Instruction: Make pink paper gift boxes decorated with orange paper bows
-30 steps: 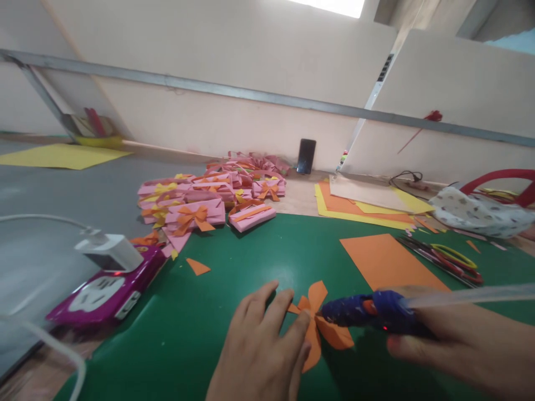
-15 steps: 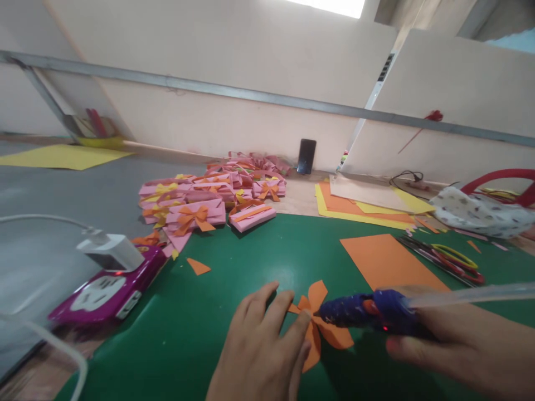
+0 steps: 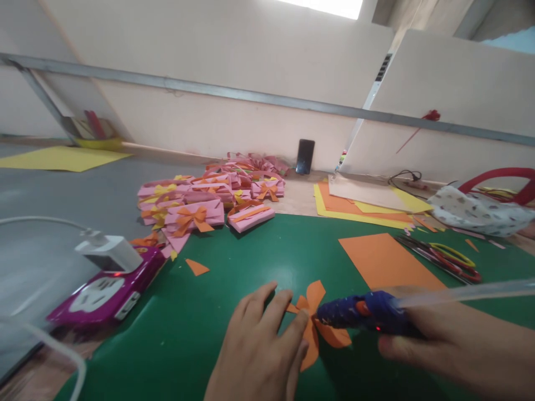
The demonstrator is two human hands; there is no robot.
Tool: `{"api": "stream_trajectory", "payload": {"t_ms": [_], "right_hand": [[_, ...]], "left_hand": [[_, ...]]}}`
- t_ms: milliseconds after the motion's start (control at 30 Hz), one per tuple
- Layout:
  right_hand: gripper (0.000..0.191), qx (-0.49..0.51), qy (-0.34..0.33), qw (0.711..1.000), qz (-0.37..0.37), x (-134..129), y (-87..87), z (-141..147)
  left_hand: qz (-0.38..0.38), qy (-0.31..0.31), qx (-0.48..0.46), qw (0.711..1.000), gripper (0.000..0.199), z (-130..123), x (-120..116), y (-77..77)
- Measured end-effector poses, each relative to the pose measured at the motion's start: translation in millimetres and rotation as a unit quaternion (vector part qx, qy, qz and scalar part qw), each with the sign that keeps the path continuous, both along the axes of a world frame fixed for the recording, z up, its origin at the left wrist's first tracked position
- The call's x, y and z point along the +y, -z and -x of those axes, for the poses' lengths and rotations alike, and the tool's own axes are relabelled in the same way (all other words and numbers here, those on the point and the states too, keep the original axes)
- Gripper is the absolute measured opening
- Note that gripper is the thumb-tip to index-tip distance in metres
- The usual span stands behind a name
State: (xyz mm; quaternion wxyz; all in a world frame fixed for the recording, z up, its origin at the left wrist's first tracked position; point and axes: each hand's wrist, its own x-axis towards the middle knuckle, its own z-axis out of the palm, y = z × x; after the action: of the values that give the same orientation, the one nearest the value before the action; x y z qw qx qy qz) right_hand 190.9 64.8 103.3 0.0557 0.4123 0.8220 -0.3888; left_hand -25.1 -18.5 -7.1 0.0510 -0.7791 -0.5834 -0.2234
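An orange paper bow (image 3: pixel 311 345) with petal-like loops and tails lies on the green mat. My left hand (image 3: pixel 263 340) is on its left side, fingertips pressing its middle and holding it down; the thumb is partly hidden. My right hand (image 3: pixel 451 334) is closed around a blue glue gun (image 3: pixel 363 312), whose nozzle points left at the bow's centre, by my left index finger. A clear glue stick (image 3: pixel 472 292) sticks out of the gun's back, and a small red light glows on its side.
Pink paper purses (image 3: pixel 196 214) with bows are piled at the back. An orange sheet (image 3: pixel 384 259), scissors (image 3: pixel 455 264) and a patterned basket (image 3: pixel 472 211) lie right. A purple power strip (image 3: pixel 92 303) with a white charger (image 3: pixel 111 253) stands left. A phone (image 3: pixel 305 157) leans on the wall.
The glue gun's nozzle has shifted very slightly left toward the bow's centre. The view has drifted a little; my left hand keeps its place on the bow.
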Motion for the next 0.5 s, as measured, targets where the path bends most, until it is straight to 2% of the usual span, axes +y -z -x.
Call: {"api": "stream_trajectory", "payload": {"t_ms": [233,400,500], "right_hand": [[0.033,0.008,0.008,1.000,-0.011,3.2,3.4,-3.1],[0.035,-0.008,0.005,0.999,0.040,3.2,3.8,-2.7],[0.037,-0.011,-0.008,0.999,0.035,2.8,4.6,-2.5]], "left_hand": [[-0.003,-0.001,-0.005,1.000,0.027,-0.5,0.5,-1.0],[-0.002,-0.003,0.002,1.000,0.028,-0.4,0.9,0.1],[-0.005,0.000,0.002,1.000,0.028,-0.4,0.3,0.3]]}}
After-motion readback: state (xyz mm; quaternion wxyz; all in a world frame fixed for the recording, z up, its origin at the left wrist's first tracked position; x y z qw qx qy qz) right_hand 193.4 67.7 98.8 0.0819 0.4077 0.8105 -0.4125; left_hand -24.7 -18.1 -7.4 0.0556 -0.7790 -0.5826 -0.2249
